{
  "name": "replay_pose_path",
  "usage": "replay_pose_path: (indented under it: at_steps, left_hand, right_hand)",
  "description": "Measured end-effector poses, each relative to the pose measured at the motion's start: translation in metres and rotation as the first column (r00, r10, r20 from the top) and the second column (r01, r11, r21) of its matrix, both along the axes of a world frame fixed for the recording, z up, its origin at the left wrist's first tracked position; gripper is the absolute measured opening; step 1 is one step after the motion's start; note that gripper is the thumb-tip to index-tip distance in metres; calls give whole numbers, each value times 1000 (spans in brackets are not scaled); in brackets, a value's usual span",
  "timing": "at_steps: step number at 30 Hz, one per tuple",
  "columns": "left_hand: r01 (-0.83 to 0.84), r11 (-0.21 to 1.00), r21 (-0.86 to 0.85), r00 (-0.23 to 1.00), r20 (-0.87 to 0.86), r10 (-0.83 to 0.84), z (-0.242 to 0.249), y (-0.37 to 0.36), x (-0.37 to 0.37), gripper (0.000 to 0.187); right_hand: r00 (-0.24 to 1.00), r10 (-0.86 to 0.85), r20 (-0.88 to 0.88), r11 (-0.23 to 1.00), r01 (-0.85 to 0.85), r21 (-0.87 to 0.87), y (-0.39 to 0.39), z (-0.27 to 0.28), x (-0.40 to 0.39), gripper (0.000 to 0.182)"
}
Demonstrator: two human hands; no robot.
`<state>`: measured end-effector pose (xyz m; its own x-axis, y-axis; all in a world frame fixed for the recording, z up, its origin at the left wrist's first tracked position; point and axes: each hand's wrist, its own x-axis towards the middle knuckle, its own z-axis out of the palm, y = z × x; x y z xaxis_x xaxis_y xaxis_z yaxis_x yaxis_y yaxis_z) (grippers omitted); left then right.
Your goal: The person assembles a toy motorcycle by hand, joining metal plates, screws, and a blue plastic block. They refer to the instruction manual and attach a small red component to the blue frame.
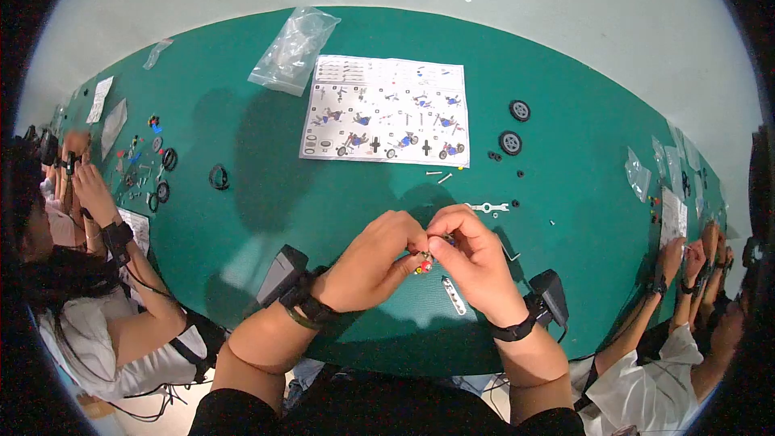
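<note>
My left hand (375,258) and my right hand (472,254) meet above the near middle of the table, both with fingers closed in a pinch. Between their fingertips is a small model assembly (425,267) with red and yellow bits showing; the fingers cover most of it. Just below my hands lies a silver strip with holes (454,296). A flat metal wrench (488,207) is beyond my right hand, and a bent hex key (510,249) lies beside that hand. Two screws (440,175) rest farther up the table.
A printed instruction sheet (385,111) lies ahead beside a clear plastic bag (295,50). Two black wheels (510,143) and small black parts are at right, black rings (219,177) at left. Other people work with loose parts (153,169) at both sides of the green table (266,210).
</note>
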<state>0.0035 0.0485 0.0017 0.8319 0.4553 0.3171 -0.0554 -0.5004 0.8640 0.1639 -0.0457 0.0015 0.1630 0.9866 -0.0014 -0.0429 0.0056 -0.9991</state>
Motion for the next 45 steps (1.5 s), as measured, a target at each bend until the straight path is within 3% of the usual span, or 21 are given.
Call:
replay_pose_path:
  at_steps: [3,5,9,21,26,32,35,41,45]
  left_hand:
    - [-20,1000,-21,1000,-1,20,3,0,-1,21]
    - [-33,997,-68,999,6,33,5,0,-2,21]
    - [-14,1000,-2,1000,5,14,1,1,-1,21]
    - [-19,997,-74,999,48,22,-1,-5,3,18]
    - [-29,991,-127,1000,9,30,-2,-2,-1,14]
    - [-29,997,-71,999,17,31,-5,-3,0,14]
    - [-46,985,-166,998,30,52,1,-2,-1,15]
    - [-16,999,-28,1000,9,16,-5,1,-1,13]
    - [-10,978,-208,1000,-9,8,-3,-1,-3,12]
  right_hand:
    - [983,25,-184,999,-29,-20,0,6,-1,14]
    - [985,48,-168,999,-47,11,1,4,0,15]
    - [996,18,-83,998,-14,58,2,-1,-2,14]
    - [987,-14,-163,1000,12,-16,2,4,-4,16]
    - [991,37,-126,999,-32,40,2,4,0,16]
    - [993,-4,-119,1000,4,1,0,-1,-3,12]
    - [995,28,-96,1000,-27,10,1,2,-1,9]
    - [997,57,-56,997,-59,-39,0,0,4,7]
    - [993,76,-94,995,-81,-52,0,8,5,8]
